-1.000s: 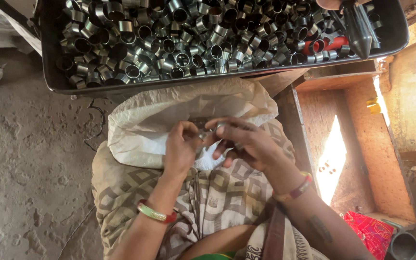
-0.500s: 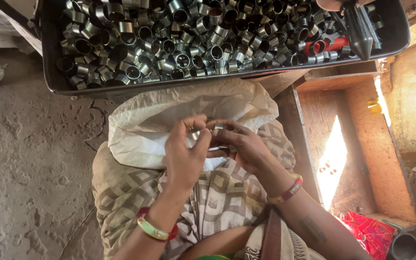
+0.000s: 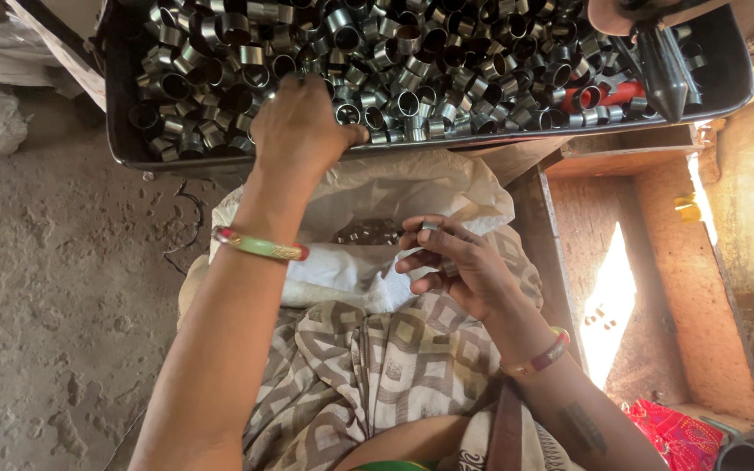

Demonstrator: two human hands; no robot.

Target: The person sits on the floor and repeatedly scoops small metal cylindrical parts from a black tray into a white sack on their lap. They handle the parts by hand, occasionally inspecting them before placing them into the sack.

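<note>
Head view shows us the left hand reaching up into the black tray, its fingers curled down among the metal rings; we cannot tell if they are closed on one. Below it, the right hand pinches a small ring between thumb and fingertips, just above the open white sack that lies on the lap.

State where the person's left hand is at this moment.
In the head view, the left hand reaches up into the dark tray of metal rings, above the white sack.
</note>
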